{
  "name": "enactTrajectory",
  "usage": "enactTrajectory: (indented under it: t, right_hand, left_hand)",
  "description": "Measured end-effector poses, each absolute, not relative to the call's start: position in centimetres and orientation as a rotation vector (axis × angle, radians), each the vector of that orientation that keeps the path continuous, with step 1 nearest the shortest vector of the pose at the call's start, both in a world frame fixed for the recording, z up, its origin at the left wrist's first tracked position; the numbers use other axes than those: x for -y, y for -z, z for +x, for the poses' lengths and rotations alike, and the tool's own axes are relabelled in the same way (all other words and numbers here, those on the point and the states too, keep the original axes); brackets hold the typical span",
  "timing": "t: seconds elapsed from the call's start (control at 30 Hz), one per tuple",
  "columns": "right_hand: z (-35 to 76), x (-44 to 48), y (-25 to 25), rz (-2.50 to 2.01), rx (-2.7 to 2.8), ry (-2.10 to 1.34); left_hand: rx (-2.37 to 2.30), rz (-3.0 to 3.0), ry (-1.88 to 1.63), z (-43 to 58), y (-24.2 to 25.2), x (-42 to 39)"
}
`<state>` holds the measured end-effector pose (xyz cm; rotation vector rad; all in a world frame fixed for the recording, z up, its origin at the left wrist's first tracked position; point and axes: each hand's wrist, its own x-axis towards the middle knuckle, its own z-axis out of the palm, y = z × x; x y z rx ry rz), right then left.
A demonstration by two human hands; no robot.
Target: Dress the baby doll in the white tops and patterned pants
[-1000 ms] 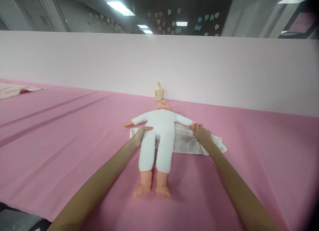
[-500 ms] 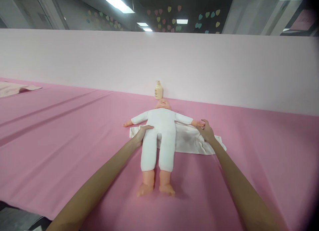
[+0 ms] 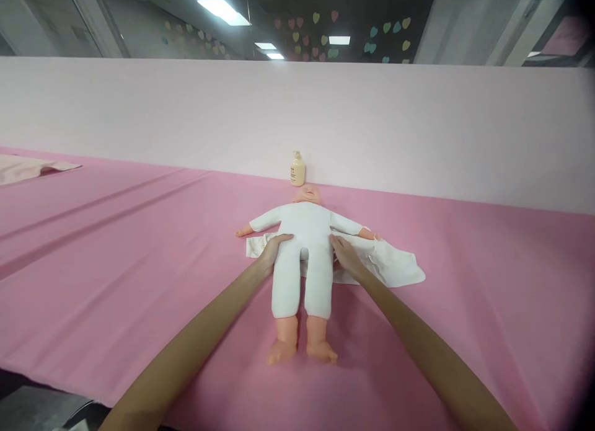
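A baby doll (image 3: 304,223) in a white body suit lies on its back, arms spread and feet toward me. My left hand (image 3: 273,252) grips its hip on the left side, thumb on top and the other fingers hidden beneath. On the opposite hip, my right hand (image 3: 344,252) holds the doll in the same way, its fingertips partly tucked behind the body. Under the doll's hips a white cloth (image 3: 395,265), perhaps a garment, is spread sideways. More of it shows on the right than on the left.
A pale yellow pump bottle (image 3: 297,170) stands just beyond the doll's head, by the white wall (image 3: 186,115). Pink sheeting (image 3: 139,251) covers the table. At the far left lies a light pink folded cloth (image 3: 32,168).
My right hand has left the doll's hand and the cloth on the right and come in to the doll's hip. The doll's body and legs have shifted slightly right. My left hand stays on the hip.
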<state>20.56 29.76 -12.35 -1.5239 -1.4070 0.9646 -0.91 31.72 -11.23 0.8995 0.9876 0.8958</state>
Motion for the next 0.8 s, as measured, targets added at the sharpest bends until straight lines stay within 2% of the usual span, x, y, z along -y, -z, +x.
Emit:
enactTrajectory:
  t: [0.1,0.2,0.53,0.8]
  right_hand:
    - [17.9,-29.3,11.9,-1.322,1.168,-1.250]
    - [16.7,-29.4,10.9,-1.173,1.020,-1.387]
    - [9.6,-33.3,8.1,-0.921,0.919,-1.268]
    - [1.0,-37.2,9.2,-0.933,1.031,-1.211]
  left_hand:
    - [-0.963,0.899,-0.944,-0.7,11.2,-31.6]
    - [-0.967,0.954,-0.980,-0.9,10.7,-31.9]
    - [-1.012,1.252,-1.020,-8.1,5.0,-34.6]
    - [-1.346,1.482,-1.203,-15.8,4.7,-35.6]
